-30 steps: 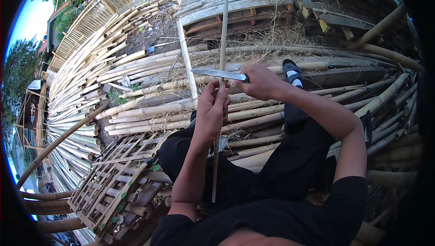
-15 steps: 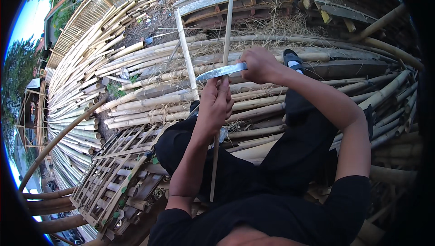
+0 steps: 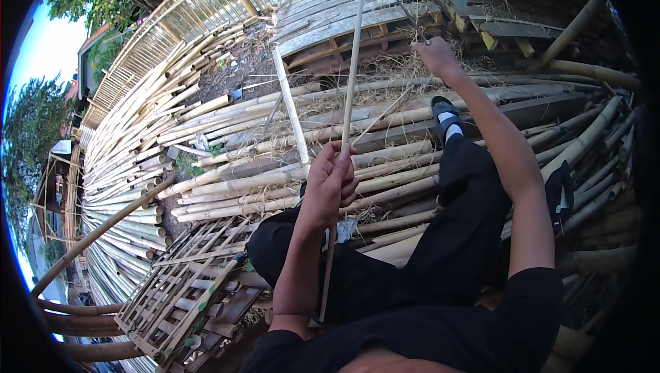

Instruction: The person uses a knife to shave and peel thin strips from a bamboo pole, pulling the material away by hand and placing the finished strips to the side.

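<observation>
My left hand [image 3: 330,184] is closed round a long, thin bamboo strip [image 3: 353,77]. The strip stands nearly upright in view, running from the top edge down past my wrist to my lap. A thin sliver [image 3: 382,117] slants up and right from beside my left fingertips; whether it is joined to the strip I cannot tell. Farther out and to the right, my right hand [image 3: 438,58] is closed on a knife [image 3: 405,10], its blade narrow and dark, seen nearly edge-on. The handle is mostly hidden in my fist. Blade and strip are apart.
Bamboo poles [image 3: 234,191] lie in rows across the ground, with shavings among them. A pale flat slat [image 3: 291,108] leans against a weathered wooden platform [image 3: 309,43]. A bamboo lattice [image 3: 182,283] is at lower left, near a slanting pole [image 3: 103,235]. My sandalled foot [image 3: 445,115] rests on the poles.
My right hand has swung away from the strip, outward and right, taking the knife with it. The left hand keeps its hold, slightly lower in view. A slanting sliver now shows beside it.
</observation>
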The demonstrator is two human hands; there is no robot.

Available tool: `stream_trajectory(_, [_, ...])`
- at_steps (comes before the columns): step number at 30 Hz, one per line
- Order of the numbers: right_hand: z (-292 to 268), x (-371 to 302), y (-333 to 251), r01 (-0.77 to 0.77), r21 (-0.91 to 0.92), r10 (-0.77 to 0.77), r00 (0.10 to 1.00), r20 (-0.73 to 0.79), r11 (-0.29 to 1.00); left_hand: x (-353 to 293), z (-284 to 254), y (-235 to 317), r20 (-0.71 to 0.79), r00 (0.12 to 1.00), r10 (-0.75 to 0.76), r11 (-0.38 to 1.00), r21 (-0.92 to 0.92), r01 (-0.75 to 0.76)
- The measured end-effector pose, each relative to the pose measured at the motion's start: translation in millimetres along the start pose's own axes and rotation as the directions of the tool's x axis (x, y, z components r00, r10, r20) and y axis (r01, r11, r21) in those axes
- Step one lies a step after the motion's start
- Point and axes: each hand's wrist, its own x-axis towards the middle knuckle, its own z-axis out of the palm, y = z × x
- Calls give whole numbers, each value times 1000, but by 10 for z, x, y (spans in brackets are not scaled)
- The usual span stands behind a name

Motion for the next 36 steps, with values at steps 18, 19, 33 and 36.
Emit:
stream_trajectory(18, [322,-1075,-342,-338,718,-161,833,529,609,109,144,-203,18,991,-133,977,171,128])
stream_trajectory(19, [339,-1120,-329,-358,714,-169,816,552,602,116,160,-214,-6,994,-106,974,199,105])
stream_trajectory(33, [390,-1320,-311,433,306,-512,819,260,848,174,86,-226,-128,991,27,990,142,-9])
stream_trajectory(36, [280,-1247,-279,428,149,-453,844,288,892,180,76,-230,-159,984,84,979,196,-52])
